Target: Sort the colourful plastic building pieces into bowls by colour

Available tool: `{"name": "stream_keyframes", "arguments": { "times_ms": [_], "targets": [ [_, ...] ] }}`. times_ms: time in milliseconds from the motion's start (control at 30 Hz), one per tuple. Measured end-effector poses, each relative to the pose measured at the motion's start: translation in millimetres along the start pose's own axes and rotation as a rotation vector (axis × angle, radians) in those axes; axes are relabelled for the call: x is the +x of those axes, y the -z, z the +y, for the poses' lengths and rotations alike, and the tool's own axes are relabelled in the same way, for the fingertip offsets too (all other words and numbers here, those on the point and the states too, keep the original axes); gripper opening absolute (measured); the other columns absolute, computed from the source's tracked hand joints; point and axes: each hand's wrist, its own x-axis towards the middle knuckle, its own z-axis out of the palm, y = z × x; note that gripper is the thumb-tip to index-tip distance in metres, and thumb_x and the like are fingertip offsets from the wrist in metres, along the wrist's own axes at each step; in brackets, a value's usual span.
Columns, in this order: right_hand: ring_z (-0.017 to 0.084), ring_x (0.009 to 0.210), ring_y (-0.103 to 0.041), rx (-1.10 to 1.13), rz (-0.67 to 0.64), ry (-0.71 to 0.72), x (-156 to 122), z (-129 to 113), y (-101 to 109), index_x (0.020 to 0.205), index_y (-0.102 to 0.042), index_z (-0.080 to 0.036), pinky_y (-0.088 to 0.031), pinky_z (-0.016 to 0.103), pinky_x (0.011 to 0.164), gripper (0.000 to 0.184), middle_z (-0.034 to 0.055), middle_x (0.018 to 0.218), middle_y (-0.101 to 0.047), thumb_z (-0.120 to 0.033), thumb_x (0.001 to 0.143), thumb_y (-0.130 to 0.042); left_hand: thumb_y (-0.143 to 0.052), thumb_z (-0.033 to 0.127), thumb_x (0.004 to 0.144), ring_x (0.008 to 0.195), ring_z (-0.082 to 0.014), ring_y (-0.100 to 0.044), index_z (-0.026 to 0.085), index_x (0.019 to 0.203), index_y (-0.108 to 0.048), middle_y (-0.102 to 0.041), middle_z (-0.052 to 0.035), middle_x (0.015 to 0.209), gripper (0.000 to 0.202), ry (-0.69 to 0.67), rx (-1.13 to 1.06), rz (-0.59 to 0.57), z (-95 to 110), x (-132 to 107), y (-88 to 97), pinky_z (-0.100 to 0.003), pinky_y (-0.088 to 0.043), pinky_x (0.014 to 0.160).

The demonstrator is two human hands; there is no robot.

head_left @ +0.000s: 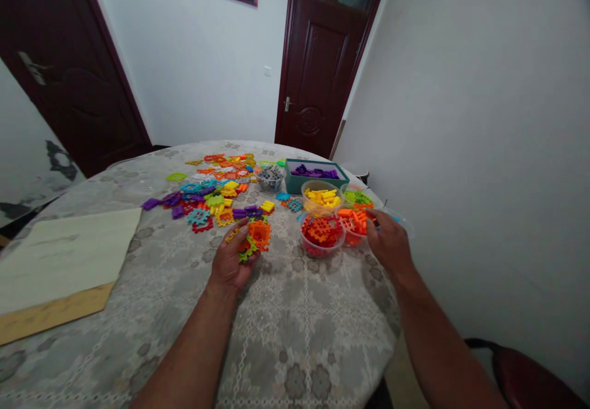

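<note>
Left forearm (188, 341) and right forearm (445, 329) extend over the cloth-covered table (304, 317), with a pale sheet (74, 249) at far left, loose plastic pieces (214, 200) spread beyond the left hand (229, 260), a green box (294, 183) and yellow-piece bowl (306, 200) farther back, and a red-piece bowl (322, 250) standing between the hands. Fingers of the left hand are clamped on an orange, yellow and lime block (259, 236). Right hand (389, 240) fingers are at the right side of the orange-piece bowl (353, 240), partly covering it; whether they grip a piece cannot be told.
</note>
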Motion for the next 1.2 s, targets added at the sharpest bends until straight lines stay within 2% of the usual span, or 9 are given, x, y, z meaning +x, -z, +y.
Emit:
{"name": "stream_keyframes", "arguments": {
  "times_ms": [200, 333, 433, 633, 800, 933, 1067, 1133, 1200],
  "targets": [
    [0.027, 0.105, -0.070, -0.057, -0.028, -0.036, -0.3, 28.7, 9.7, 0.112, -0.072, -0.019, -0.053, 0.041, 0.101, 0.036, 0.0123, 0.113, -0.077, -0.022, 0.092, -0.042, -0.089, 0.024, 0.072, 0.061, -0.0122, -0.066, 0.020, 0.112, -0.071, -0.073, -0.0023, 0.092, 0.045, 0.011, 0.033, -0.014, -1.0, -1.6, -1.6, -0.015, -0.040, 0.037],
    [0.026, 0.100, -0.068, -0.050, -0.170, 0.076, 7.5, 38.1, 2.4, 0.103, -0.071, -0.019, -0.052, 0.038, 0.095, 0.030, 0.0126, 0.104, -0.075, -0.020, 0.087, -0.044, -0.089, 0.024, 0.073, 0.062, -0.0121, -0.067, 0.021, 0.114, -0.070, -0.074, -0.0015, 0.093, 0.046, 0.016, 0.047, -0.032, -1.0, -1.7, -0.6, -0.015, -0.042, 0.038],
    [0.025, 0.094, -0.068, -0.016, -0.237, 0.065, 13.3, 44.2, -5.0, 0.096, -0.070, -0.020, -0.052, 0.036, 0.090, 0.028, 0.0114, 0.097, -0.076, -0.019, 0.086, -0.044, -0.089, 0.024, 0.073, 0.063, -0.0129, -0.067, 0.020, 0.114, -0.070, -0.074, -0.0029, 0.094, 0.045, 0.013, 0.044, -0.029, -0.3, -1.7, -0.4, -0.015, -0.041, 0.037],
    [0.025, 0.091, -0.070, 0.084, -0.202, -0.120, 13.9, 46.4, -11.8, 0.094, -0.072, -0.021, -0.052, 0.038, 0.088, 0.031, 0.0077, 0.097, -0.078, -0.022, 0.084, -0.043, -0.089, 0.021, 0.072, 0.061, -0.0125, -0.066, 0.020, 0.113, -0.071, -0.073, -0.0019, 0.091, 0.045, 0.023, 0.035, -0.024, 0.2, -2.5, -2.3, -0.016, -0.040, 0.037],
    [0.025, 0.093, -0.069, 0.112, -0.260, -0.044, 12.1, 43.8, -16.2, 0.083, -0.070, -0.022, -0.052, 0.040, 0.091, 0.027, 0.0073, 0.093, -0.077, -0.022, 0.080, -0.044, -0.088, 0.022, 0.073, 0.060, -0.0120, -0.065, 0.020, 0.116, -0.071, -0.074, -0.0019, 0.091, 0.047, 0.021, 0.041, -0.025, -0.5, -3.8, -2.6, -0.015, -0.042, 0.037],
    [0.027, 0.111, -0.068, 0.102, -0.082, -0.059, 14.4, 45.0, -15.1, 0.079, -0.069, -0.022, -0.050, 0.044, 0.106, 0.024, 0.0117, 0.115, -0.076, -0.022, 0.079, -0.045, -0.088, 0.022, 0.074, 0.061, -0.0121, -0.066, 0.020, 0.116, -0.070, -0.074, -0.0021, 0.091, 0.046, 0.019, 0.041, -0.043, -0.4, -3.9, -2.0, -0.015, -0.042, 0.037],
    [0.027, 0.111, -0.069, 0.107, 0.066, -0.102, 11.2, 30.8, -7.1, 0.082, -0.070, -0.021, -0.050, 0.047, 0.108, 0.024, 0.0126, 0.115, -0.076, -0.022, 0.082, -0.046, -0.089, 0.024, 0.073, 0.064, -0.0131, -0.067, 0.020, 0.116, -0.069, -0.074, -0.0035, 0.095, 0.047, 0.039, 0.040, -0.047, -1.0, -4.2, -1.8, -0.015, -0.042, 0.038],
    [0.026, 0.109, -0.070, 0.179, 0.078, -0.086, 4.3, 11.1, -3.8, 0.086, -0.071, -0.021, -0.052, 0.046, 0.106, 0.024, 0.0115, 0.113, -0.077, -0.023, 0.085, -0.047, -0.090, 0.025, 0.073, 0.064, -0.0131, -0.067, 0.021, 0.117, -0.069, -0.074, -0.0036, 0.096, 0.049, 0.052, 0.050, -0.054, -1.8, -5.6, -2.4, -0.015, -0.042, 0.038],
    [0.025, 0.108, -0.071, 0.258, 0.033, -0.055, -5.2, -16.5, -2.6, 0.094, -0.073, -0.021, -0.053, 0.044, 0.103, 0.024, 0.0100, 0.113, -0.077, -0.024, 0.090, -0.049, -0.091, 0.026, 0.072, 0.065, -0.0133, -0.067, 0.020, 0.117, -0.070, -0.074, -0.0041, 0.097, 0.050, 0.070, 0.061, -0.067, -2.8, -7.4, -3.1, -0.016, -0.042, 0.038]
  ]
}}
